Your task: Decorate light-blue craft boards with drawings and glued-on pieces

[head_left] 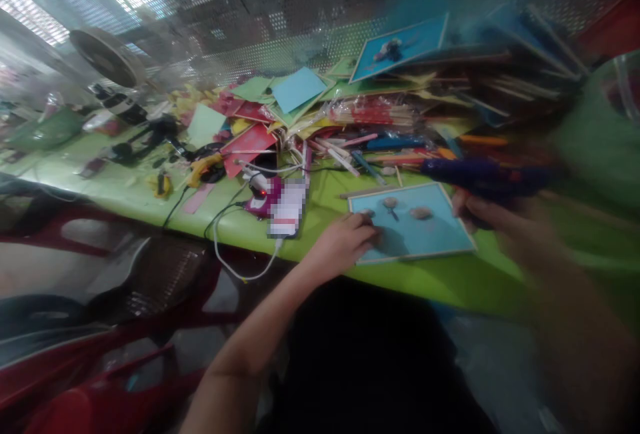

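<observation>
Light-blue board lies flat on the green table, near edge close to the table's near edge, in front of the person. Rectangular, smooth matte face, thin pale strip edging. Long axis runs left-right, right end slightly higher in view. On its face: rounded, brownish pebble-like lumps, dull surface, plus a small dark mark under the middle lump.

Right hand is closed round the grip of a dark blue gun-shaped tool, held over the board's right end. Body looks like hard plastic, edges blurred. Long axis roughly horizontal, nozzle end points left, over the board's far right corner.

Left hand is at the board's left end, fingers bent over the face beside the leftmost lump. Can't tell if the fingertips are together, apart or pinching something.

Left of the board: phone, pixelated, with a white cable looping off its near end; glossy magenta power block just beside it.

Beyond: heap of flat coloured sheets, thin sticks in crinkly clear wrap, another blue panel tilted on top. Perforated screen behind.
</observation>
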`<state>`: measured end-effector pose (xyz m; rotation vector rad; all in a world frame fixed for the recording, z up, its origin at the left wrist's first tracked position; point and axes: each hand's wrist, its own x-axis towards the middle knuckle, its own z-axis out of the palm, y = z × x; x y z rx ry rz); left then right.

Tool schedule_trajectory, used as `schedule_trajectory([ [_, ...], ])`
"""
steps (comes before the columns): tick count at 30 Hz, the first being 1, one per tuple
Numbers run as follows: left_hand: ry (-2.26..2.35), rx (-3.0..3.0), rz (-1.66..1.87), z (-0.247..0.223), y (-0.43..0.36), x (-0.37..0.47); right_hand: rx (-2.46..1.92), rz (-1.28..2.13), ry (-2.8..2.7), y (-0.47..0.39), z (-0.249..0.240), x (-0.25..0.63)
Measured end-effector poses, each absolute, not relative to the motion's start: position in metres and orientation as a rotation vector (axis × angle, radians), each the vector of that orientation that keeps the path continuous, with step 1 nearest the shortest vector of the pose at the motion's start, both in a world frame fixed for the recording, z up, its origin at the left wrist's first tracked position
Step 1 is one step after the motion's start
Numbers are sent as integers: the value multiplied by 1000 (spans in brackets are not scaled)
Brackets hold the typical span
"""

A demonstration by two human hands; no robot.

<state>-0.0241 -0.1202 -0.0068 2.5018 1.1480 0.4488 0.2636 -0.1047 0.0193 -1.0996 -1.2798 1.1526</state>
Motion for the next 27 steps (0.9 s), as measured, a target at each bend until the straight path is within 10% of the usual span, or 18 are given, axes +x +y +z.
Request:
schedule_trajectory([
  [13, 1172, 2526, 346, 3, -116, -17, -1070, 1142, -1303, -105, 15, 266],
  [27, 838, 1285, 1056, 14, -67, 6, -954, 1292, -1120, -103, 4, 275],
])
